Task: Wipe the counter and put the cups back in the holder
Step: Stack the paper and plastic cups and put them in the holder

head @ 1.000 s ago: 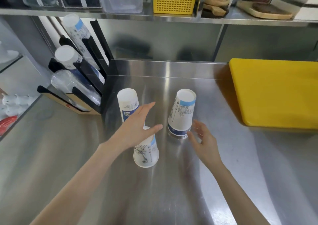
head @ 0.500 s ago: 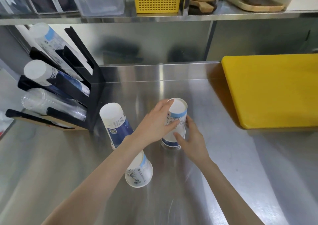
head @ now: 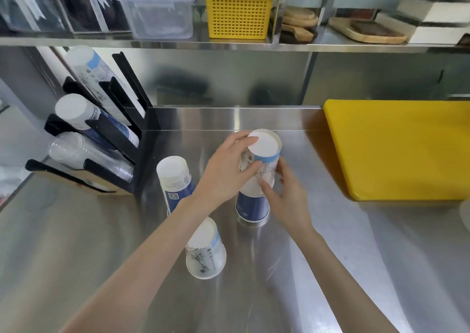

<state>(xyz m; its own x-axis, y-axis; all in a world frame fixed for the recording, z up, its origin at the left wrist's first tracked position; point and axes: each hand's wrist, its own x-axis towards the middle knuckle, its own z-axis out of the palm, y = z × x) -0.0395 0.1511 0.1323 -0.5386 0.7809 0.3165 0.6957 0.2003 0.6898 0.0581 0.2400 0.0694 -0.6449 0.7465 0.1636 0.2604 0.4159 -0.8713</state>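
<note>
We see a white paper cup (head: 263, 154) with a light blue band and line drawings, upside down, its flat white base toward us. It sits over a dark blue cup stack (head: 252, 206) standing on the steel counter (head: 356, 243), right of the black cup holder (head: 119, 129). Our left hand (head: 226, 172) curls round the white cup's upper side, fingertips at its base rim. Our right hand (head: 287, 195) pinches its lower edge with thumb and fingers. Nearer the holder stands another inverted stack (head: 176, 180), white over blue; in front of it a single inverted white cup (head: 206, 251). White and clear cups fill the holder's slots.
</note>
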